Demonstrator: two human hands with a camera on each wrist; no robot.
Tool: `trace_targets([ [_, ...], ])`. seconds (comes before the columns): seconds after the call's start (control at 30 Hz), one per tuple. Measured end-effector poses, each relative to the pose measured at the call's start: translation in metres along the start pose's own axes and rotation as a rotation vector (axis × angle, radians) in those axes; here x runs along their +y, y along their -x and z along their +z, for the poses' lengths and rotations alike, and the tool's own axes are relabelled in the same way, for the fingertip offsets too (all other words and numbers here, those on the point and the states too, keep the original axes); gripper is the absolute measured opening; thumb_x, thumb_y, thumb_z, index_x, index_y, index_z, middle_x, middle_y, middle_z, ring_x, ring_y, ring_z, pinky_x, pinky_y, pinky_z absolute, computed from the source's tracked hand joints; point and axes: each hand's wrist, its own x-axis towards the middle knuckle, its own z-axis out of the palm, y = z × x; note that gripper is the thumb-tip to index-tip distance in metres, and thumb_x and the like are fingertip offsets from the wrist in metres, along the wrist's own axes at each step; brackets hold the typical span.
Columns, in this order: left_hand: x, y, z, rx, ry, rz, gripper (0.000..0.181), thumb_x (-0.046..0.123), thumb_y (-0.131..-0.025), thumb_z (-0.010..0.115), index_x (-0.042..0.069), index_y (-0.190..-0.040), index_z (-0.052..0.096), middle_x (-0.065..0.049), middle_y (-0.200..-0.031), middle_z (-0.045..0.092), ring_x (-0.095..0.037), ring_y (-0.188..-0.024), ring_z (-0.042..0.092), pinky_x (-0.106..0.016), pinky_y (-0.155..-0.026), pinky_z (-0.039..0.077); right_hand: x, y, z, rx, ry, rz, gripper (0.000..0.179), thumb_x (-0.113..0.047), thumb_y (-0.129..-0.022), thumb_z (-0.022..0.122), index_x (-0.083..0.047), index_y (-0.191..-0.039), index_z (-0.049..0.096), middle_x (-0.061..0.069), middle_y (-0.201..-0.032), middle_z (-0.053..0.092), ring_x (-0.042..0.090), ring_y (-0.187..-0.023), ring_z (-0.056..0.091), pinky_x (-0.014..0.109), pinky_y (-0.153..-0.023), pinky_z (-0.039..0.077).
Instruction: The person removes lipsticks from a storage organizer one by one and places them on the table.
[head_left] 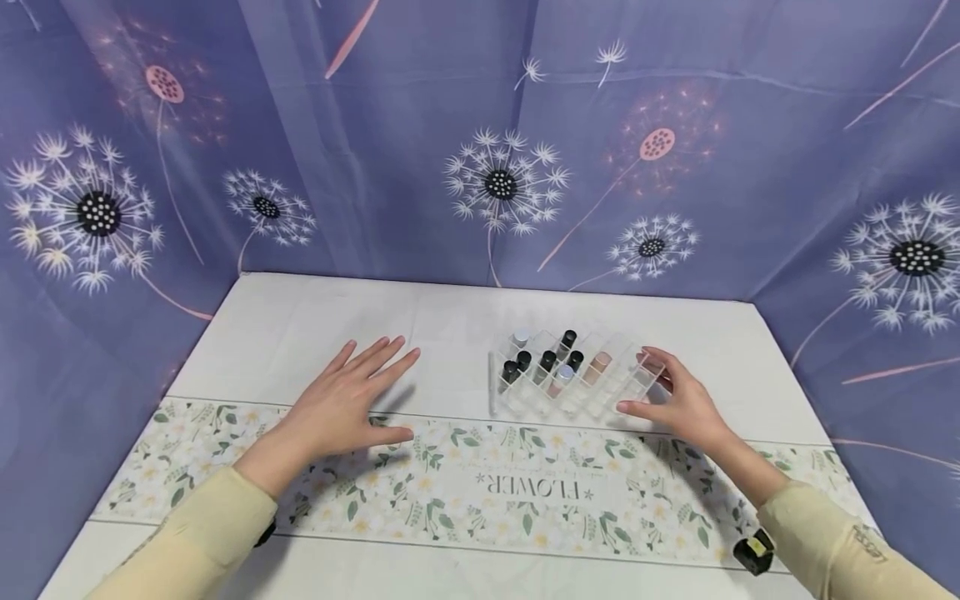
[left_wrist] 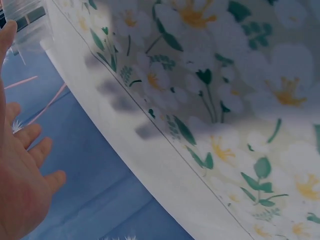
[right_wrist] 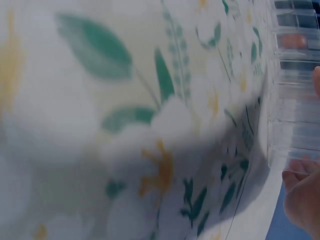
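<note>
A clear plastic compartment organizer stands on the table, right of the middle in the head view. Several small black-capped tubes, a few silver-capped ones and a peach tube fill its left and middle slots. My right hand grips the organizer's right end, thumb at the front and fingers round the far side. The same end of the clear wall shows at the right wrist view's edge. My left hand hovers left of the organizer, fingers spread, holding nothing.
The white table carries a floral runner strip with upside-down lettering. Blue curtains with dandelion prints surround it at the back and sides. A small black device sits under the right wrist.
</note>
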Motion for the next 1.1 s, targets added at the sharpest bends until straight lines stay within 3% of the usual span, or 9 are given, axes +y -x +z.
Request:
trace_targets([
  [0.73,-0.001,-0.020,-0.008,0.011,0.014,0.020,0.110,0.073,-0.088,0.075,0.026,-0.173,0.024,-0.009,-0.177,0.023,-0.035,-0.160,0.030,-0.064,-0.132,0.017,-0.033,-0.016,0.043,0.042,0.037,0.000,0.104,-0.031,-0.085,0.094,-0.004,-0.165,0.033,0.026,-0.149,0.052,0.053,-0.137,0.052,0.064,-0.115,0.046],
  [1.1,-0.002,-0.036,-0.012,0.002,0.076,0.014,0.108,0.072,-0.089,0.074,0.025,-0.173,0.025,-0.009,-0.176,0.025,-0.032,-0.160,0.030,-0.061,-0.133,0.014,-0.043,-0.024,0.057,0.069,0.029,-0.010,0.105,-0.030,-0.083,0.095,-0.003,-0.164,0.034,0.027,-0.150,0.054,0.051,-0.135,0.055,0.061,-0.116,0.047],
])
